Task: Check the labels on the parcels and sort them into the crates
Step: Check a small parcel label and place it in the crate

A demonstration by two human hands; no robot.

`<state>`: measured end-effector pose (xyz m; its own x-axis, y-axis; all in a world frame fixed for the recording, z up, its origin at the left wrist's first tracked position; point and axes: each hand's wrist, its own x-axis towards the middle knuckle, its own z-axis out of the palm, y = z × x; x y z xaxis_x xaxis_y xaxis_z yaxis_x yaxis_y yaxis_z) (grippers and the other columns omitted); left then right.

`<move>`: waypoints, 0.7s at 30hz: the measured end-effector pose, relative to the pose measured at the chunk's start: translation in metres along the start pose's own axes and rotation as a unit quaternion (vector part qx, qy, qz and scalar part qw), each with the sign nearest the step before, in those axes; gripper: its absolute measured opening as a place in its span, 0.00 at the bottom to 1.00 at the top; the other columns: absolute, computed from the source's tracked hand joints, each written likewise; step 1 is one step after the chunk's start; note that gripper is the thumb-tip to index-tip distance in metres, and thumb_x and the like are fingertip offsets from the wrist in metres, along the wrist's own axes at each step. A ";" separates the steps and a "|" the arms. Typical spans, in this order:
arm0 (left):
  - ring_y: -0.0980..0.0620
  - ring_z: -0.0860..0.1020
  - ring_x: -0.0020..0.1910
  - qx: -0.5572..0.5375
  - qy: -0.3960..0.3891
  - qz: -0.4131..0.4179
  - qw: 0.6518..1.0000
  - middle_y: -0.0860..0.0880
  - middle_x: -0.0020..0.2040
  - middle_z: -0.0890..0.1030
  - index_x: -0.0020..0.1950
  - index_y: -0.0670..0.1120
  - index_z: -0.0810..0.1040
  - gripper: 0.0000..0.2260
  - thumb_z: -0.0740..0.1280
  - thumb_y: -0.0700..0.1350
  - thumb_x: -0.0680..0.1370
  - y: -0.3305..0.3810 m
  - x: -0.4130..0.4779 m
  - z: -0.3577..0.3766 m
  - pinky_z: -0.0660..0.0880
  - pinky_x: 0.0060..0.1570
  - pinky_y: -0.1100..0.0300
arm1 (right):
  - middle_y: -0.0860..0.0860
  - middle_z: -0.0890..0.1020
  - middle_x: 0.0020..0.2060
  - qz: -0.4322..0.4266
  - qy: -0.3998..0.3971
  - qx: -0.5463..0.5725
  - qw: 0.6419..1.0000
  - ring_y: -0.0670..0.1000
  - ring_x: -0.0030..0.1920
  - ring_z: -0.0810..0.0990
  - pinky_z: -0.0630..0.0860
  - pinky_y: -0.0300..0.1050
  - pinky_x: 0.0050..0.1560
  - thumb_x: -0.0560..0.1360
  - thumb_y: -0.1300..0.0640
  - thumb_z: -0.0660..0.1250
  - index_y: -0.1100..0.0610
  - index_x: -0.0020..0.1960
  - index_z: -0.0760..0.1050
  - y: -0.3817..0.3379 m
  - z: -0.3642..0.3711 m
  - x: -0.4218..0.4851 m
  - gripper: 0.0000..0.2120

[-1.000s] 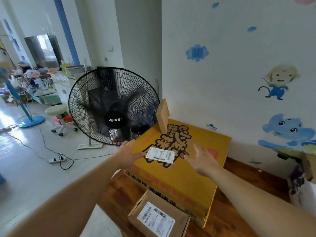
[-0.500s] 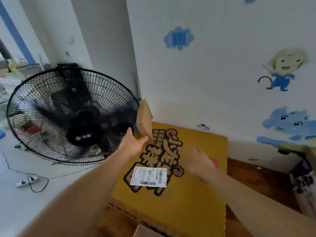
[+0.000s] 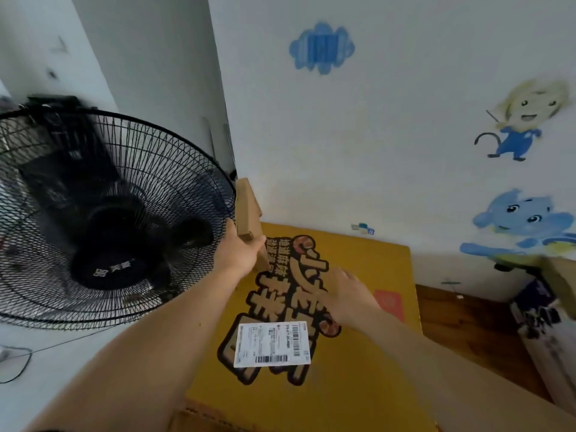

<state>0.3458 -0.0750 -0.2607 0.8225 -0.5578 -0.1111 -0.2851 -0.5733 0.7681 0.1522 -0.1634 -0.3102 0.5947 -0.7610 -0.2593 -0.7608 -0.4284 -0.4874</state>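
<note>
A thin brown cardboard parcel [image 3: 247,210] stands on edge at the far left corner of a big yellow carton [image 3: 358,385]. My left hand [image 3: 239,252] grips the parcel's lower end, thumb on the near face. The carton lies flat with black and orange lettering and a white shipping label [image 3: 272,344] on its top. My right hand [image 3: 346,296] hovers over the carton's lettering with fingers spread and relaxed, holding nothing. It is blurred.
A black floor fan [image 3: 103,213] stands close on the left, its cage almost touching the brown parcel. A white wall with cartoon stickers rises right behind the carton. Another brown box [image 3: 561,285] and a dark bag sit at the right on the wooden floor [image 3: 467,325].
I have come closer to the yellow carton. My left hand went from reaching at its left edge to gripping the upright brown parcel. My right hand moved forward over the lettering.
</note>
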 end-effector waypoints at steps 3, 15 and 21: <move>0.40 0.75 0.64 0.001 0.006 -0.001 1.000 0.41 0.69 0.74 0.76 0.45 0.60 0.28 0.65 0.52 0.80 -0.001 0.005 0.001 0.72 0.60 0.49 | 0.50 0.59 0.78 -0.009 -0.012 0.007 1.000 0.56 0.76 0.60 0.65 0.55 0.73 0.79 0.38 0.59 0.49 0.80 0.51 -0.006 0.008 0.003 0.35; 0.42 0.77 0.58 -0.176 -0.009 -0.017 0.984 0.42 0.61 0.77 0.67 0.44 0.68 0.17 0.64 0.48 0.81 0.004 -0.003 0.006 0.76 0.60 0.48 | 0.51 0.61 0.77 -0.021 0.010 0.034 0.999 0.56 0.75 0.61 0.64 0.53 0.72 0.81 0.40 0.58 0.50 0.80 0.50 -0.025 0.001 0.006 0.33; 0.45 0.82 0.51 -0.285 -0.096 -0.015 0.954 0.44 0.55 0.81 0.65 0.46 0.70 0.14 0.65 0.45 0.80 0.006 -0.029 0.006 0.81 0.49 0.53 | 0.53 0.58 0.79 0.032 0.042 0.107 0.993 0.57 0.75 0.63 0.68 0.54 0.70 0.81 0.38 0.54 0.51 0.81 0.49 -0.035 -0.012 -0.003 0.33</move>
<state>0.3176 -0.0662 -0.2565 0.7058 -0.6766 -0.2100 0.0967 -0.2016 0.9747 0.1738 -0.1516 -0.2823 0.5167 -0.8250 -0.2287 -0.7182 -0.2724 -0.6403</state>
